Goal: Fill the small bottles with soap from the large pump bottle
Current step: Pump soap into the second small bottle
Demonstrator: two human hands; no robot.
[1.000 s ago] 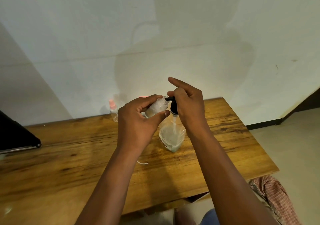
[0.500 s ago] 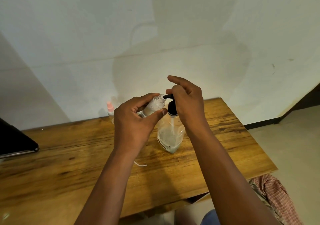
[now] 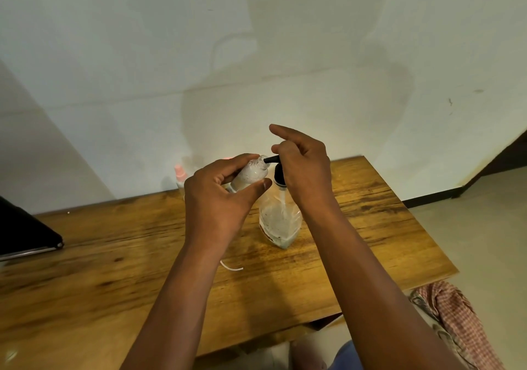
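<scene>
Two hands busy | left hand [image 3: 216, 198] grips small bottle [image 3: 249, 174] | nozzle [image 3: 271, 159] at mouth

You have lots of bare bench [image 3: 85, 298] on your left. A black thing [image 3: 25, 233] sits at the far left edge. A pink-capped bottle [image 3: 180, 176] stands by the wall [image 3: 142, 84].

small bottle [image 3: 250, 174]: clear, uncapped, whitish soap inside, tilted with its open mouth right at the black spout
pump bottle [image 3: 281, 218]: clear, black pump, upright on the wooden table, only a bit of soap left
spare bottle [image 3: 180, 177]: pink cap, by the wall
</scene>
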